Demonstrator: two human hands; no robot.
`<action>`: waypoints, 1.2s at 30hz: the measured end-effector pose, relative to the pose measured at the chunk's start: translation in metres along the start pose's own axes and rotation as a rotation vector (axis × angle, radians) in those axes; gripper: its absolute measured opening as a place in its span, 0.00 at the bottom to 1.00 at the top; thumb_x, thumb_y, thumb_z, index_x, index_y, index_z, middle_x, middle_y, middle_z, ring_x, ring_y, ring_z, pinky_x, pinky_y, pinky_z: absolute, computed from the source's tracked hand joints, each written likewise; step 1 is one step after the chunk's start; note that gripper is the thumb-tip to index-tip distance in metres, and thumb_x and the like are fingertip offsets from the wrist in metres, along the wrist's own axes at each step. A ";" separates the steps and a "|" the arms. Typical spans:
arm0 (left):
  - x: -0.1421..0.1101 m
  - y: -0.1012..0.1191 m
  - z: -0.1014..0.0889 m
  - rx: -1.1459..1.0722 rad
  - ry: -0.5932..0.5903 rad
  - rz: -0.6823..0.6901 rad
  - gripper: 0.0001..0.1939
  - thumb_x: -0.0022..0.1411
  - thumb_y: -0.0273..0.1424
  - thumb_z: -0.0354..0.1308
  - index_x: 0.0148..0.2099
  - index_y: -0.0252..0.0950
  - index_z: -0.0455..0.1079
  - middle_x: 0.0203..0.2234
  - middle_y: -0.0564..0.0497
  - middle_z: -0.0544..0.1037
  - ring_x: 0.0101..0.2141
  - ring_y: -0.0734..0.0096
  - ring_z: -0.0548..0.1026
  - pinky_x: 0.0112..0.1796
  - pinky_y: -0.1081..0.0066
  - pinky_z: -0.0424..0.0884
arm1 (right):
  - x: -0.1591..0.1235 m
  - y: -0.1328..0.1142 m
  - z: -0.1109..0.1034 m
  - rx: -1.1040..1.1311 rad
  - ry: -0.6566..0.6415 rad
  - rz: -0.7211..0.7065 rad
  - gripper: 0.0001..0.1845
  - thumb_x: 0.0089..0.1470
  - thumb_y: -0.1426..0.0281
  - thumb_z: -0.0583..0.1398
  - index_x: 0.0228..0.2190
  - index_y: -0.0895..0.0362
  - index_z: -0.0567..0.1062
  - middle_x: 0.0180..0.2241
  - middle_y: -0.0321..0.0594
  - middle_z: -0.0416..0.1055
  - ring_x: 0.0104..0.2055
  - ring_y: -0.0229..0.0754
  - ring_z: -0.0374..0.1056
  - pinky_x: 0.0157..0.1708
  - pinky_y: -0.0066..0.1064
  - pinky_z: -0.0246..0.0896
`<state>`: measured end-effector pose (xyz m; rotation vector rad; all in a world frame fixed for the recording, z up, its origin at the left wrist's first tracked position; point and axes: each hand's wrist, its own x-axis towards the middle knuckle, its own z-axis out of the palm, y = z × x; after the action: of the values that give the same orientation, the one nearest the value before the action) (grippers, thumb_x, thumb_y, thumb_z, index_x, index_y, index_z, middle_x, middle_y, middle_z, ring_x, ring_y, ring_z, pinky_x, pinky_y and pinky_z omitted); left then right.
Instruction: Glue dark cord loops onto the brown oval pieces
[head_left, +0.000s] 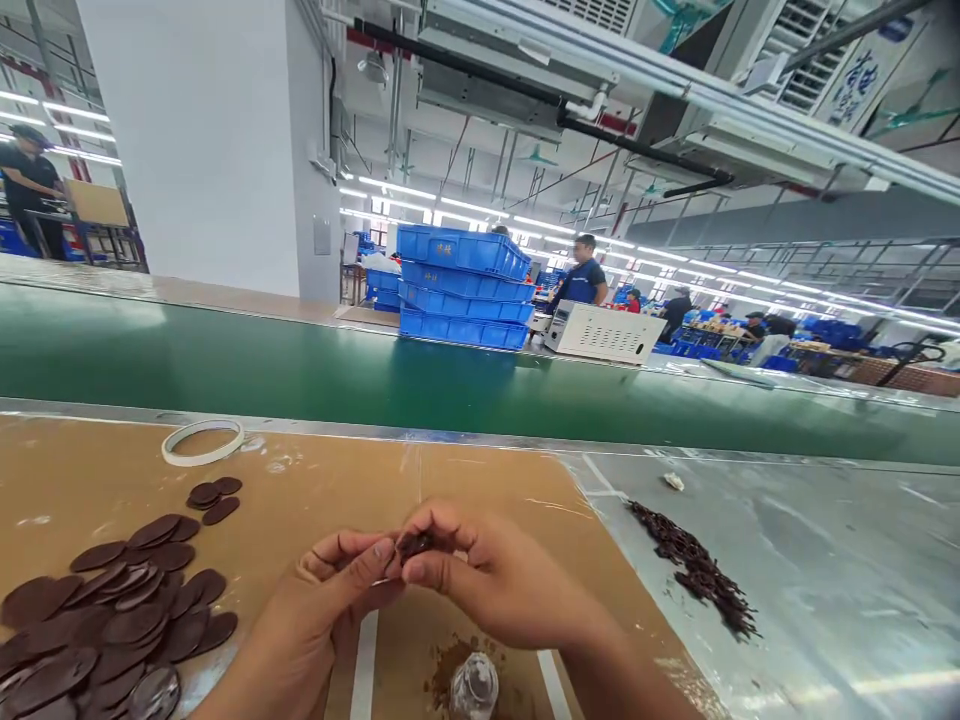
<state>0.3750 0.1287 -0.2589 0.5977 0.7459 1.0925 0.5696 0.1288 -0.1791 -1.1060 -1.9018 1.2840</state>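
My left hand and my right hand meet above the brown cardboard sheet, fingertips pinched together on a small dark brown piece. The piece is mostly hidden by the fingers, so its shape is unclear. To the left lies a heap of flat dark brown oval discs, with three loose ones behind it. To the right, on the shiny table surface, runs a line of small dark brown bits.
A ring of white tape lies at the cardboard's far left. A small clear bottle stands below my hands. A green conveyor belt runs behind the table, with stacked blue crates and a white machine. Several people work beyond.
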 end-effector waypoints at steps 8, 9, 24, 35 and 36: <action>-0.002 -0.002 0.002 0.110 -0.024 0.003 0.20 0.41 0.40 0.84 0.34 0.38 0.83 0.39 0.48 0.87 0.39 0.67 0.83 0.45 0.72 0.79 | -0.006 0.015 0.008 0.117 0.152 -0.029 0.20 0.64 0.51 0.65 0.40 0.55 0.74 0.41 0.43 0.78 0.42 0.46 0.74 0.47 0.41 0.69; -0.003 -0.003 0.002 0.107 -0.035 0.020 0.20 0.40 0.39 0.85 0.33 0.38 0.83 0.38 0.48 0.87 0.39 0.66 0.84 0.45 0.71 0.79 | -0.007 0.014 0.008 0.135 0.146 -0.033 0.21 0.64 0.50 0.65 0.40 0.55 0.74 0.40 0.43 0.78 0.42 0.45 0.74 0.47 0.40 0.69; 0.003 0.000 0.000 0.086 -0.046 0.110 0.31 0.42 0.38 0.84 0.48 0.36 0.81 0.43 0.44 0.84 0.32 0.67 0.83 0.40 0.67 0.79 | -0.026 0.029 -0.013 -0.026 0.446 0.039 0.20 0.50 0.48 0.74 0.37 0.49 0.87 0.43 0.44 0.82 0.47 0.53 0.76 0.47 0.41 0.74; 0.007 0.007 -0.003 0.066 -0.014 0.114 0.33 0.39 0.35 0.85 0.48 0.34 0.79 0.30 0.48 0.84 0.34 0.65 0.84 0.44 0.68 0.78 | -0.037 0.035 -0.061 -0.093 0.603 0.229 0.38 0.39 0.33 0.71 0.39 0.51 0.89 0.40 0.52 0.84 0.38 0.59 0.80 0.47 0.53 0.78; 0.008 0.009 -0.003 0.069 -0.018 0.108 0.34 0.38 0.35 0.85 0.47 0.34 0.78 0.30 0.48 0.84 0.34 0.66 0.84 0.44 0.69 0.78 | -0.039 0.033 -0.062 -0.152 0.604 0.215 0.38 0.39 0.32 0.70 0.37 0.51 0.89 0.35 0.51 0.83 0.36 0.58 0.79 0.43 0.51 0.78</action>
<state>0.3702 0.1392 -0.2561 0.7125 0.7444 1.1629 0.6492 0.1284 -0.1883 -1.5966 -1.4645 0.7831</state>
